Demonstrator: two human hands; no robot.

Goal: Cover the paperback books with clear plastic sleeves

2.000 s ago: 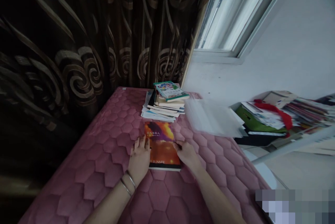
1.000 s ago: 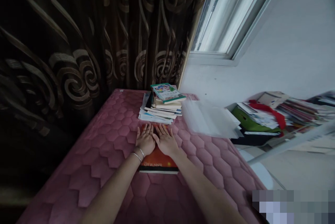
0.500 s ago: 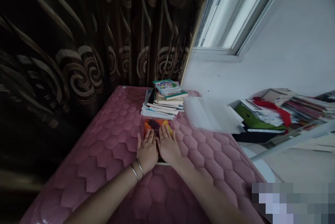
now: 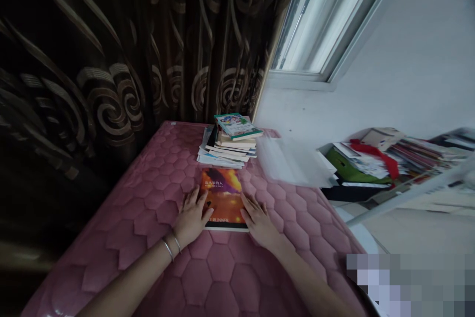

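A paperback book [image 4: 222, 196] with an orange and purple cover lies flat on the pink quilted mattress [image 4: 226, 262], its bottom edge towards me. At its left edge rests my left hand [image 4: 191, 215], fingers spread, the thumb reaching onto the lower cover; two thin bangles circle that wrist. My right hand [image 4: 260, 220] lies along the right edge, fingers stretched out and tips touching the cover's side. Neither hand is closed round the book. Just beyond it stands a stack of books [image 4: 232, 146], topped by a green-bordered book [image 4: 238, 125].
Clear plastic sheets [image 4: 293, 161] lie right of the stack, by the wall. Farther right, a crowded shelf holds papers, a green folder [image 4: 343, 166] and a red cloth-like strip [image 4: 378, 156]. A dark patterned curtain [image 4: 178, 50] hangs along the left and back; a window [image 4: 308, 20] is above.
My hands have slid apart from the middle of the cover, left hand to the left edge and right hand to the right edge, uncovering the book. The view has shifted slightly.
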